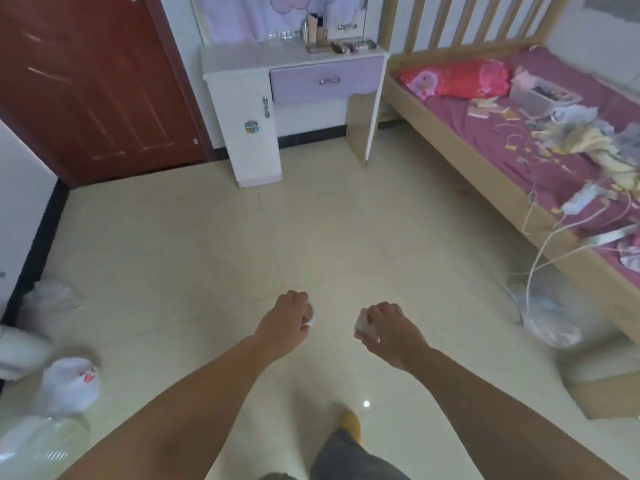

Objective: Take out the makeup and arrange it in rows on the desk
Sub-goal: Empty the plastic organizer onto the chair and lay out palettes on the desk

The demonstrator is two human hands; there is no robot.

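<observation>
The left hand [289, 318] curls round a small round compact [309, 315]; the right hand [391, 329] pinches a pale square case [363, 326]. Far ahead of both hands, more makeup [341, 45] stands on the white worktop [256, 55].

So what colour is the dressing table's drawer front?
Pale lilac drawer front, with a silver handle; head view.
</observation>
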